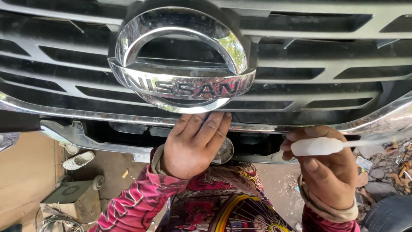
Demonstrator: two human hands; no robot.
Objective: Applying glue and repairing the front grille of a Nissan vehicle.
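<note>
Grey car grille (300,64) seen close, chrome oval emblem (182,60) mounted at centre. Left hand (193,144) pressed flat under emblem – fingertips laid against chrome lower trim strip (86,115). White-handled tool (319,146) gripped in right hand (328,172), held just below trim. Pink patterned sleeves worn. White sandal (78,160) seen on ground below – tyre (388,215) at lower right.
</note>
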